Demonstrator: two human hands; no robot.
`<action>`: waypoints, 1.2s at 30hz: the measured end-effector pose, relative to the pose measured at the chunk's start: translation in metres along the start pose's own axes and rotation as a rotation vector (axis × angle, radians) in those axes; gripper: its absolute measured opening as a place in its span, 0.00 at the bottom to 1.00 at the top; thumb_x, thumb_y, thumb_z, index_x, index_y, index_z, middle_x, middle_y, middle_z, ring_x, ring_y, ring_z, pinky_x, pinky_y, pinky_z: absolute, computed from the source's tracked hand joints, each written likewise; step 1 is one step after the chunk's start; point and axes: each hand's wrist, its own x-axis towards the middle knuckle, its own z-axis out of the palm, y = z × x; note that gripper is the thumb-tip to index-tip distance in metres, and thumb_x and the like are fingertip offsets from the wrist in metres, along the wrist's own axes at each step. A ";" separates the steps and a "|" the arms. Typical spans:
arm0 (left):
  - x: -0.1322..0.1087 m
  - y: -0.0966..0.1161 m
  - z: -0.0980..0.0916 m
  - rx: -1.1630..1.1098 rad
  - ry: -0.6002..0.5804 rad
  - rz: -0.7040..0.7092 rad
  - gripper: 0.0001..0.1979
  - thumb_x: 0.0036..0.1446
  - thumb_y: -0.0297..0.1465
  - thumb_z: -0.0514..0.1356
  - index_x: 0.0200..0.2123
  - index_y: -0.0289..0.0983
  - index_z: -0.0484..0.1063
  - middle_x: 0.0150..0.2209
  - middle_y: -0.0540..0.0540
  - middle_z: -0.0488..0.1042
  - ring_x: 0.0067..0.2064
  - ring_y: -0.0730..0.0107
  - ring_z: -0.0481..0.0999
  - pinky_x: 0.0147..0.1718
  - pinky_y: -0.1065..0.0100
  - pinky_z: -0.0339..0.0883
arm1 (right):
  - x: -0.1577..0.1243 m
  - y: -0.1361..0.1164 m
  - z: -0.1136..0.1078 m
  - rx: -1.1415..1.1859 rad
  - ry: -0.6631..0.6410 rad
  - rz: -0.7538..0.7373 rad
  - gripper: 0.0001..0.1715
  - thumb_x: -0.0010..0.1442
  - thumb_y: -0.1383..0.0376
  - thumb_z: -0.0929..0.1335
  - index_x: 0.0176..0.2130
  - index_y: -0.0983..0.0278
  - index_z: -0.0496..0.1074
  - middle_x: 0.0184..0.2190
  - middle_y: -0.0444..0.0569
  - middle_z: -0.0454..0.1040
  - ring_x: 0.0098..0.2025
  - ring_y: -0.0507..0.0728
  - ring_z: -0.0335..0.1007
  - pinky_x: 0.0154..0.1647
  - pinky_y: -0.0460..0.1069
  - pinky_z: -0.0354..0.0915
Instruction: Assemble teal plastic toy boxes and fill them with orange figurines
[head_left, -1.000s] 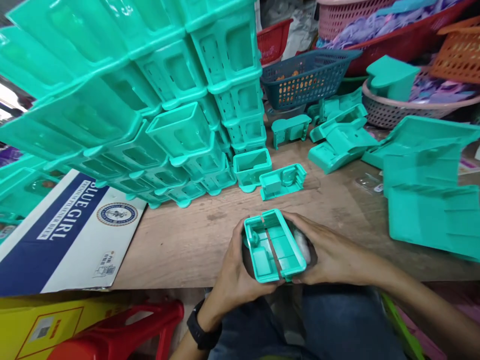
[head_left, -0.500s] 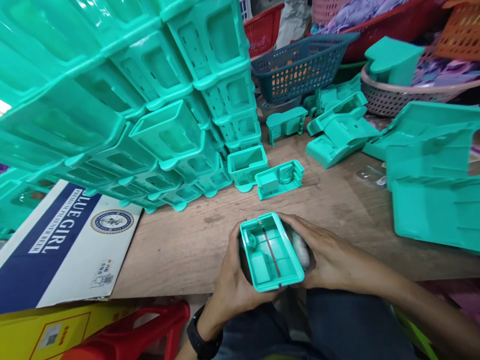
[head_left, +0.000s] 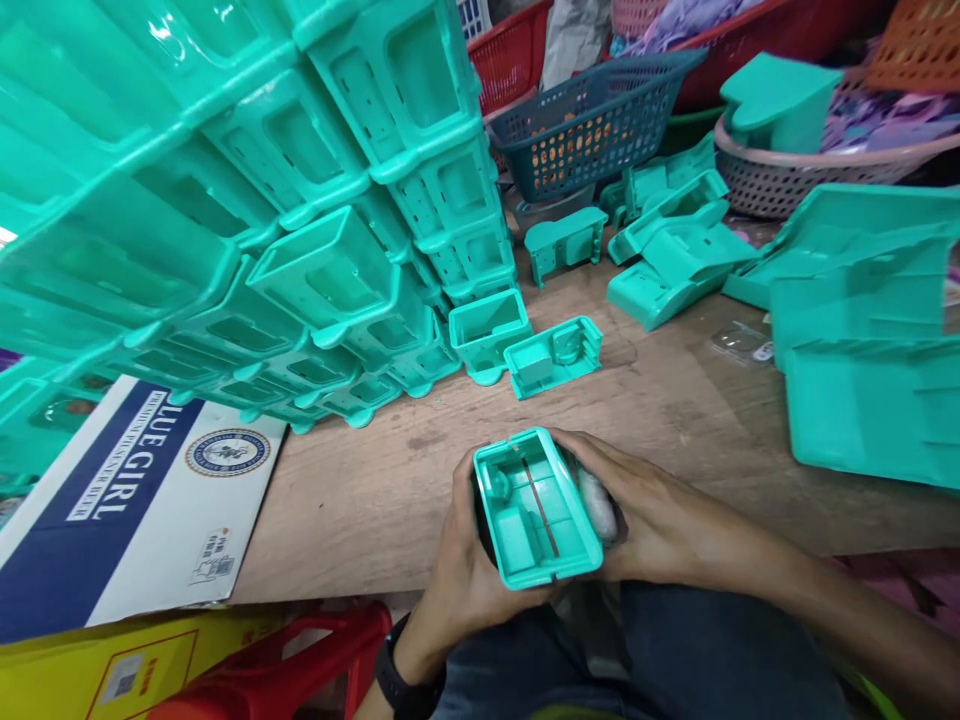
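Observation:
Between my two hands, over the near edge of the table, I hold a teal plastic box (head_left: 559,510) made of two halves. Its open top faces me, and a thin dark seam runs lengthwise between the halves. My left hand (head_left: 480,560) wraps round the left side and the near end. My right hand (head_left: 637,500) presses on the right side. A greyish-white rounded thing (head_left: 598,505) sits between my right palm and the box; its kind cannot be made out. Beyond my hands a loose half shell (head_left: 553,360) lies beside a small teal box (head_left: 491,330).
A tall stack of teal boxes (head_left: 330,270) fills the left, behind a beer carton (head_left: 172,500). Loose teal parts (head_left: 675,265) and large teal panels (head_left: 862,400) lie right. Behind stand a blue basket (head_left: 592,130) and a pink basket (head_left: 780,180). A red stool (head_left: 300,660) is below.
The view has shifted slightly, and the stack and table parts sit a little differently in it. Both hands keep their hold on the box, which looks nearly unchanged.

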 end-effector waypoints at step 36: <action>0.000 -0.006 -0.002 0.063 0.046 -0.003 0.63 0.34 0.52 0.81 0.68 0.44 0.51 0.63 0.37 0.66 0.63 0.38 0.72 0.61 0.42 0.70 | -0.002 0.001 0.001 -0.012 0.016 -0.083 0.75 0.52 0.66 0.79 0.78 0.52 0.30 0.73 0.59 0.58 0.73 0.70 0.59 0.69 0.61 0.66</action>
